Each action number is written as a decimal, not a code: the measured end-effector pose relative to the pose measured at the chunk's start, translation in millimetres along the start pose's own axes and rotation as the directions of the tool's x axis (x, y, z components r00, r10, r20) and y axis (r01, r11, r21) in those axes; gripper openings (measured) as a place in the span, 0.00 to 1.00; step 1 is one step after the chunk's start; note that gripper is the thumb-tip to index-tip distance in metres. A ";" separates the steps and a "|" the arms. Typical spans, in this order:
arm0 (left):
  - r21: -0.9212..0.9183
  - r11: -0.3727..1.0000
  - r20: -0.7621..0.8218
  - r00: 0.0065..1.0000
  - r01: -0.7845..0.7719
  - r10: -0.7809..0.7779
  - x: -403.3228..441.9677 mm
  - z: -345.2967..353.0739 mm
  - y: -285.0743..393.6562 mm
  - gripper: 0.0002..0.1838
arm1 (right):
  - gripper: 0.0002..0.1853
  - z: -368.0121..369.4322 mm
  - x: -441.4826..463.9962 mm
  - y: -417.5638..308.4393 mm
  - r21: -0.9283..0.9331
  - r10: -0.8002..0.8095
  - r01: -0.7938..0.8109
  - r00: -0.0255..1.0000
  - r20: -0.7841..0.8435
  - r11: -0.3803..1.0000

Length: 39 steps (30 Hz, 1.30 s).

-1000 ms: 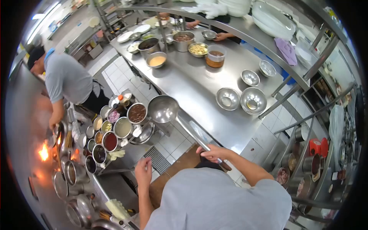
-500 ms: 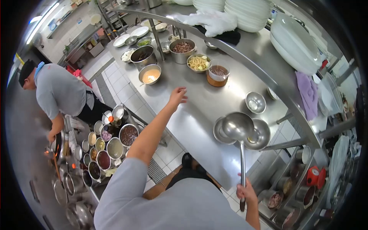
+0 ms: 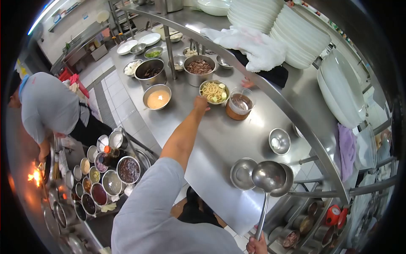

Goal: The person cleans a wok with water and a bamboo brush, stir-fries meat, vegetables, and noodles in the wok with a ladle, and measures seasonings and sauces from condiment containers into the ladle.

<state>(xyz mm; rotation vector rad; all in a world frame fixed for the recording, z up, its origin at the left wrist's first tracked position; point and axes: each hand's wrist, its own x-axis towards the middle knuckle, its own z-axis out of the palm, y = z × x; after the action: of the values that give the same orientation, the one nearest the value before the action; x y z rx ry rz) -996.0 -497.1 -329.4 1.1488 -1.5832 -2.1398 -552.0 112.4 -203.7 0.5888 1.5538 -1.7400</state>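
Observation:
My left hand (image 3: 201,103) reaches across the steel table to the near rim of a metal bowl of noodles (image 3: 214,91), fingers closed at the rim. Pale round pieces lie on the noodles. In my right hand (image 3: 256,245), low in view, is the handle of a large steel ladle (image 3: 269,176). The ladle's bowl hangs over two metal bowls, partly covering the right one (image 3: 287,182); the left one (image 3: 243,173) shows more. Beside the noodles stands a clear tub of brownish liquid (image 3: 240,103).
Left of the noodles are a bowl of orange liquid (image 3: 158,99) and pots of food. A steel shelf with plates (image 3: 300,36) and a white cloth (image 3: 249,46) overhangs the table. Another person's hand (image 3: 247,82) shows beneath it. A co-worker (image 3: 55,106) stands near flames (image 3: 36,174).
My left hand has moved forward from above the table to the noodle bowl's rim. The ladle has shifted lower in view. Flames now show near the co-worker, and another hand appears under the shelf.

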 end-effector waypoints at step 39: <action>0.158 0.742 -0.636 -0.508 0.652 0.581 -1281.4 -746.8 -322.2 0.07 | 0.09 486.1 -396.1 463.1 -0.797 0.935 0.492 -0.232 0.269 0.351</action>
<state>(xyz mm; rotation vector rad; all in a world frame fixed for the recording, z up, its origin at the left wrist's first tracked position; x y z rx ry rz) 460.1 -122.4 -122.1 2.1965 -0.8436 0.7154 113.5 -286.6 -128.3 -0.8433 0.4805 -0.0485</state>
